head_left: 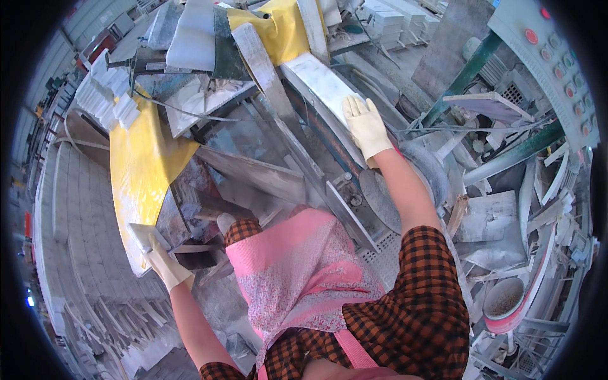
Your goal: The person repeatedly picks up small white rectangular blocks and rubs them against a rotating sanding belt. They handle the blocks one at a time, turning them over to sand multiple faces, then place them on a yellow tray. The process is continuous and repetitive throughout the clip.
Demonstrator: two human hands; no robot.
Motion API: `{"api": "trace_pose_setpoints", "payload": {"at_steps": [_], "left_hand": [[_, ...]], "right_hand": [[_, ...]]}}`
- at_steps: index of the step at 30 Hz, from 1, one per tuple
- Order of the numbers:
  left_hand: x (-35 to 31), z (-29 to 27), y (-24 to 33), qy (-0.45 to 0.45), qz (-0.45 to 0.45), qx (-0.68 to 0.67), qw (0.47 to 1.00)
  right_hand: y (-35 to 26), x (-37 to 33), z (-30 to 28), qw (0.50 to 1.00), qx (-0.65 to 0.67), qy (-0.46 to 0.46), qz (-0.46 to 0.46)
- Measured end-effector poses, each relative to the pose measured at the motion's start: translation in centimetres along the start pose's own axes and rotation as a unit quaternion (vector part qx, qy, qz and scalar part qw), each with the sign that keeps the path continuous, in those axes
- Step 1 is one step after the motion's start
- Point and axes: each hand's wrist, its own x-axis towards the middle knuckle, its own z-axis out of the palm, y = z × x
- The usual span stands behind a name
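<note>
Smooth white slab [321, 81], glossy sheet [136, 180]

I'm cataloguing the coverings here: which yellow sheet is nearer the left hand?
The long, glossy yellow sheet at picture left; its lower end is beside the cream-gloved left hand. The bunched yellow sheet at top centre is much farther away.

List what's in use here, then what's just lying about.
Apparently in use: long flat white slab under gloved right hand; small pale rectangular piece at gloved left hand; shiny yellow sheet beside it.

Apparently lying about: grey squarish slab; round pink bucket.
</note>
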Motion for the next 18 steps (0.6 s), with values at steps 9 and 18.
{"api": "trace_pose_setpoints", "payload": {"at_steps": [9, 18], "left_hand": [[5.8, -2.8, -4.4, 0.088, 0.069, 0.141, 0.984], [2.4, 0.8, -1.0, 0.148, -0.042, 0.306, 0.939]], "right_hand": [[0.5, 2.0, -3.6, 0.988, 0.136, -0.063, 0.049], [-11.8, 11.2, -11.8, 0.796, 0.574, -0.059, 0.180]]}}
